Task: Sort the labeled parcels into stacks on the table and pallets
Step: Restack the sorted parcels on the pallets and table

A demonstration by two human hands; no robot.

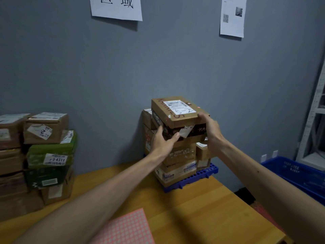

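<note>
The left hand and right hand curl round the box atop the stack on the blue pallet; it sits skewed, so released now it could slide off or tip that uneven stack

small parcel sorting room or depot: stacks of labelled cardboard parcels on a wooden table, a blue plastic pallet, blue crate, printed zone sign on grey wall, metal shelving at right.
</note>
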